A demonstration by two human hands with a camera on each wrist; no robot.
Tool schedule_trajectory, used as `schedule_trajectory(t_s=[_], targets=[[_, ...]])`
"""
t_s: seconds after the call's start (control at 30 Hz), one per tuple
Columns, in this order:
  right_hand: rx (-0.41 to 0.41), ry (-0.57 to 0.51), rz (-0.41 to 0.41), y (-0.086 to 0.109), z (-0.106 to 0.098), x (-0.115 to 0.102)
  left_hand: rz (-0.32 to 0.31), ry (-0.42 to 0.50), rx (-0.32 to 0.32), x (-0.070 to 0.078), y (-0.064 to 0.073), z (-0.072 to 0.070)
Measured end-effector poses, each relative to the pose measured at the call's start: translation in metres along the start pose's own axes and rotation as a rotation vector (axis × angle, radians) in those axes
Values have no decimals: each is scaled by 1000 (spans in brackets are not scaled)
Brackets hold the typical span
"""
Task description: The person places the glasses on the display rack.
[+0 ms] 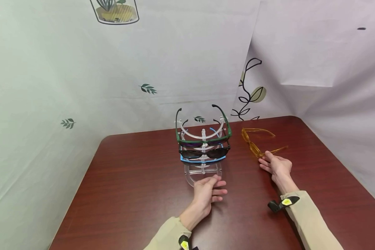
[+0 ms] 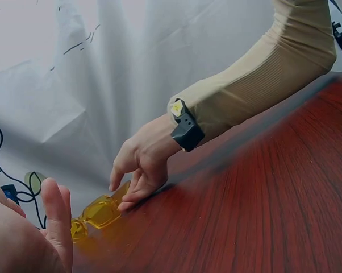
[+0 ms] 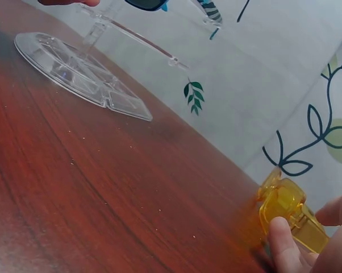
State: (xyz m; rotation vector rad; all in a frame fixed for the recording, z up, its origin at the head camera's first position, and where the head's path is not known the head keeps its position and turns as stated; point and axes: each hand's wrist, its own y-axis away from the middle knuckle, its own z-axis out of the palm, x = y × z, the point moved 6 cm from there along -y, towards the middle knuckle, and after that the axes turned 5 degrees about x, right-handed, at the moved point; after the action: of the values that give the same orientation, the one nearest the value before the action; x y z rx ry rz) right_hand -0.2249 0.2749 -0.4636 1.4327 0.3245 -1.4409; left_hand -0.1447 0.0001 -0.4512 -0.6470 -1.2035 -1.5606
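Note:
My right hand (image 1: 278,168) pinches yellow see-through glasses (image 1: 255,149) at one front corner near the hinge. Both temples are unfolded, and in the right wrist view the thumb lies against the yellow front (image 3: 287,199). Fingers somewhat spread, my left hand (image 1: 204,194) is at the near edge of a clear plastic glasses stand (image 1: 187,177); the left hand's fingers curl round nothing. On the stand, green-framed sunglasses (image 1: 190,141) sit highest. Black sunglasses (image 1: 218,152) come below them, then blue-rimmed glasses (image 1: 203,161).
A dark red wooden table (image 1: 128,187) carries everything. Behind it and along the sides hangs a pale cloth (image 1: 112,76) printed with leaves. The stand is near the table's back edge, left of the yellow glasses.

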Motion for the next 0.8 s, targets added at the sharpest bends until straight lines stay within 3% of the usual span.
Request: schedule_trajectory(t_s=[0.33,0.63,0.8], targets=[[10,-28,16,-5,-1,-1,-6,-8,-22,-9,-5,17],[15,-31,21,-6,0,-3,-11,-6,-27,-18,-12,41],[31,1,15,-5,0,-5,-2,-1,5,-21,-18,51]])
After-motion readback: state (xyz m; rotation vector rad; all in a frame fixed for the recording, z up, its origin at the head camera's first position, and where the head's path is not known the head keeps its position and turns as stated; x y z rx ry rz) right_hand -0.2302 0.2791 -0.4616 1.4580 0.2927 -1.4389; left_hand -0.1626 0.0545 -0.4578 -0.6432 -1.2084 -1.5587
